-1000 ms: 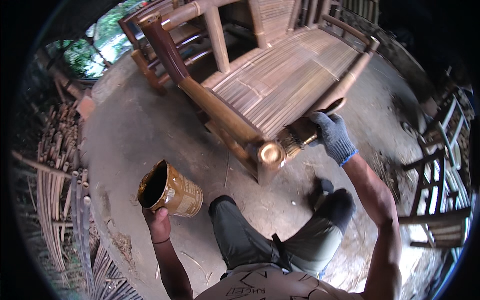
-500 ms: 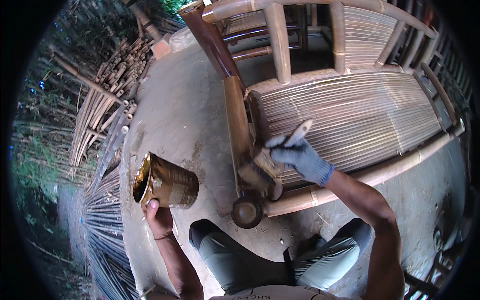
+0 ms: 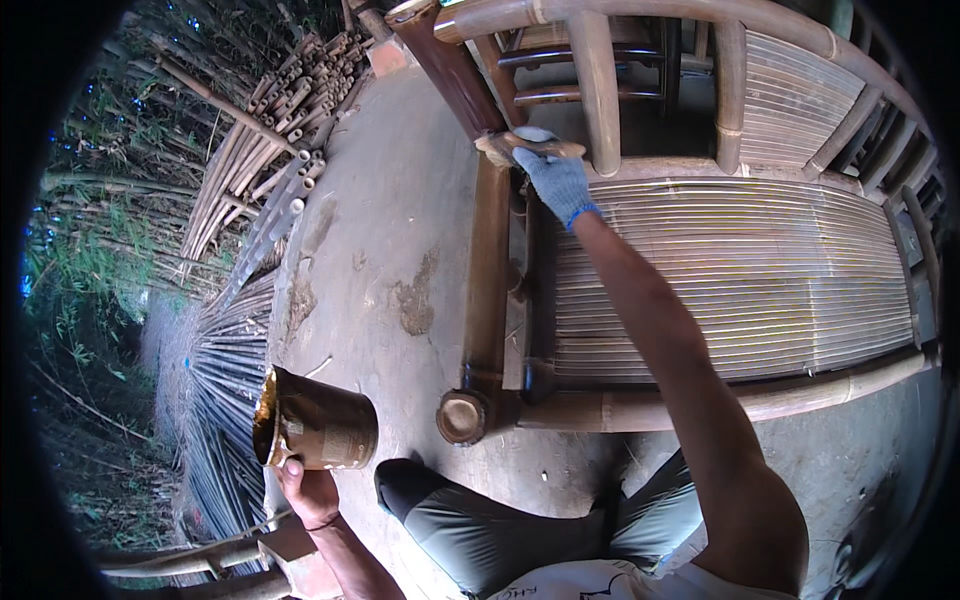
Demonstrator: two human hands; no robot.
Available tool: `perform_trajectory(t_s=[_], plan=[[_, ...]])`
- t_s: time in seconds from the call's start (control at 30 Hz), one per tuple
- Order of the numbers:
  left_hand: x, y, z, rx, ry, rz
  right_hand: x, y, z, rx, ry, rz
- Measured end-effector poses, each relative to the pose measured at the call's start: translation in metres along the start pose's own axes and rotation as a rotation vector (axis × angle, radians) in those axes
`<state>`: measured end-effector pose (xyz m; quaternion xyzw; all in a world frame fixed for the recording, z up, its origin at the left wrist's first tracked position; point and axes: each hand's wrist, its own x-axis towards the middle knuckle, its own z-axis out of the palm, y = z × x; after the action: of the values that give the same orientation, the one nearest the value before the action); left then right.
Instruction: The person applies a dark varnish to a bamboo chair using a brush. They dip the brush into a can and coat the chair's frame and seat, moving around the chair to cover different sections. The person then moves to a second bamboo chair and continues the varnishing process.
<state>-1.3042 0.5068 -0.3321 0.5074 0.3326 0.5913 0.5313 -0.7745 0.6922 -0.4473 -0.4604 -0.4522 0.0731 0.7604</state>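
Observation:
My bare left hand [image 3: 308, 492] grips the rim of a brown-stained metal can [image 3: 328, 425]. The can lies tipped on its side in the air, its mouth facing left, with glossy amber-brown coating around the inside. In a grey knit glove, my right hand [image 3: 556, 182] is closed on a paintbrush [image 3: 562, 149] with a wooden handle. The bristles, pointing left, meet the far end of a bamboo armrest [image 3: 488, 265], where it joins a dark brown glossy post [image 3: 455, 80]. That armrest belongs to a bamboo bench [image 3: 690, 270] with a slatted seat.
Cut bamboo poles [image 3: 290, 100] are stacked at the far left, and thin dark sticks [image 3: 235, 400] spread below them. Reddish bricks [image 3: 310, 565] stand near the lower left. The concrete floor [image 3: 370, 220] has rough brown patches. More bamboo furniture is behind the bench.
My right hand has carried the brush from the armrest's near end to its far end. My left hand and the can have dropped slightly lower. The whole view has shifted a little.

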Motion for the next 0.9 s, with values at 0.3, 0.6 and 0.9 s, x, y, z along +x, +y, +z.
perform_trajectory(t_s=[0.3,0.6,0.9], plan=[[-0.004,0.003,0.023,-0.027,-0.018,-0.026,-0.173,-0.150,-0.026,0.542,0.224,1.131],[0.053,-0.031,0.056,-0.027,-0.078,-0.069,-0.258,-0.202,-0.099,0.240,-0.475,0.256],[0.085,-0.054,0.066,-0.029,-0.136,-0.075,-0.257,-0.227,-0.077,0.040,-0.375,0.216]])
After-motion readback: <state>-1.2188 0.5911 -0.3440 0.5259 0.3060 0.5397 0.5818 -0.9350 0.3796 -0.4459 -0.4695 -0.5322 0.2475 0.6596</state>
